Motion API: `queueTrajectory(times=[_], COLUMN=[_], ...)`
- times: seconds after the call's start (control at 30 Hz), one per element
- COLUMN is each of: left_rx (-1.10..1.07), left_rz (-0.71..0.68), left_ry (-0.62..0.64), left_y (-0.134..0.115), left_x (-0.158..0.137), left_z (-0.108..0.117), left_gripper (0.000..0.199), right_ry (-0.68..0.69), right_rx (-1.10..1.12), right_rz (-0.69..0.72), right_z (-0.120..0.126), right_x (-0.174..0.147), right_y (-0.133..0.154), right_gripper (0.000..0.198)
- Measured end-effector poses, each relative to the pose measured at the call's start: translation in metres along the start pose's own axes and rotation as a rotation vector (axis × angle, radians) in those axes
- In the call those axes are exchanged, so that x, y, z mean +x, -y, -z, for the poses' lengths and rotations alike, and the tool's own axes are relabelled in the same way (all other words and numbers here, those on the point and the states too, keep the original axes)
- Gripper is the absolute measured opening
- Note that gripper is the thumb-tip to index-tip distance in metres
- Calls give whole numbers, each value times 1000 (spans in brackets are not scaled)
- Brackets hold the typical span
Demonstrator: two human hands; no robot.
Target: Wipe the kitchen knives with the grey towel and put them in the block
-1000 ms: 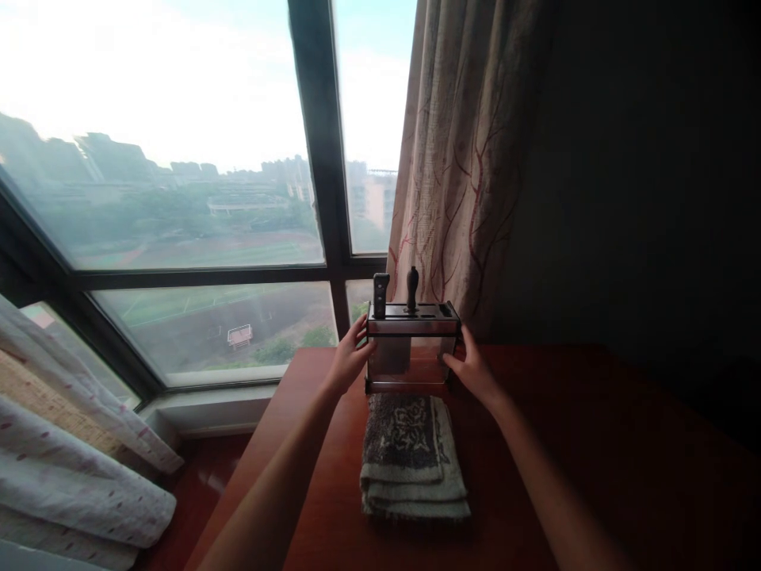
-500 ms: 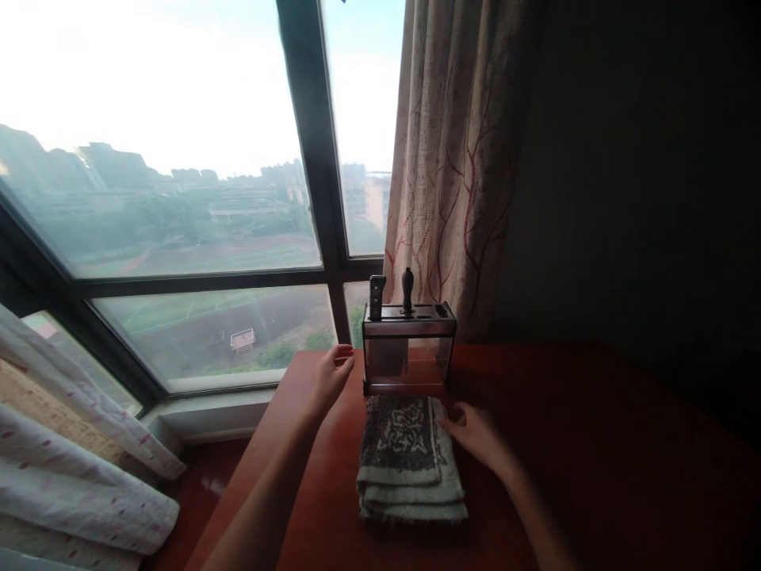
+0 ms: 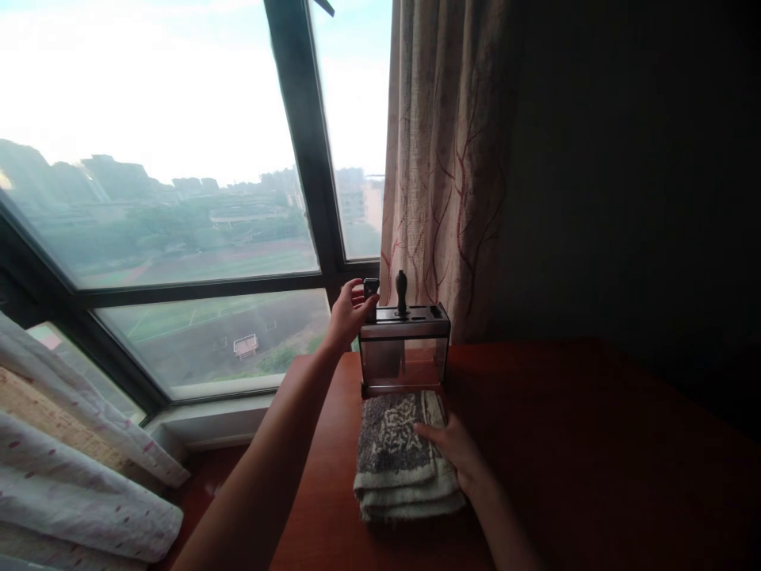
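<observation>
A clear knife holder [image 3: 404, 353] with a dark slotted top stands at the far edge of the red-brown table [image 3: 564, 444]. Two dark handles stick up from it: a squarish one [image 3: 372, 285] on the left and a rounded one [image 3: 402, 292] beside it. My left hand [image 3: 349, 313] is raised to the squarish handle, with fingers and thumb closed around it. A folded grey patterned towel [image 3: 392, 456] lies right in front of the holder. My right hand [image 3: 453, 448] rests flat on the towel's right side, fingers spread.
A large window [image 3: 178, 198] with a dark frame fills the left. A patterned curtain [image 3: 445, 159] hangs just behind the holder. White spotted fabric [image 3: 77, 492] lies at the lower left, beyond the table's left edge. The right wall is dark.
Both hands let go of the holder's sides. My left hand rose to the squarish handle on top and closed on it. My right hand dropped back onto the towel.
</observation>
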State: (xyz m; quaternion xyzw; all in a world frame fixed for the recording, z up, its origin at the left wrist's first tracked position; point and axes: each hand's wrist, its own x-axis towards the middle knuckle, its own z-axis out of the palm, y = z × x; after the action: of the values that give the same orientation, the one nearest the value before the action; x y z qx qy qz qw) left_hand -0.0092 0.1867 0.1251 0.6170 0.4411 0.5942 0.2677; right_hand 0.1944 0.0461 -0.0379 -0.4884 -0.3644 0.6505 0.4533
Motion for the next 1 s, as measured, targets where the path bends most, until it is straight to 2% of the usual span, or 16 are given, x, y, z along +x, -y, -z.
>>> queueTrajectory(times=[0.13,0.23,0.33,0.43,0.6,0.77,1.0], left_rx=[1,-15,-31,-27,-34,-91,-333], left_rz=[20,25,27,16,-35,-95,-237], left_ry=[36,68,95,111,117,55,-30], left_y=[0,-3,-7,-9,-16,-42,-101], left_x=[6,5,3,3,10,31,67], left_z=[-6,-7,-6,-6,-9,-10,3], left_gripper=[45,34,34,33,28,25,22], right_ry=[184,253,290,297,359,356,349], right_rx=[168,363,565,614,632,648,669], right_rz=[-135,-211,-337,-438,-456,-475,-451], right_z=[4,4,3,2,-2,-7,-11], right_x=[-12,-14,-15,-17,-20,-20,-19], right_y=[3,1,-2,-4,-6,-10,-12], right_gripper=[49,40,30,24,24,30,34])
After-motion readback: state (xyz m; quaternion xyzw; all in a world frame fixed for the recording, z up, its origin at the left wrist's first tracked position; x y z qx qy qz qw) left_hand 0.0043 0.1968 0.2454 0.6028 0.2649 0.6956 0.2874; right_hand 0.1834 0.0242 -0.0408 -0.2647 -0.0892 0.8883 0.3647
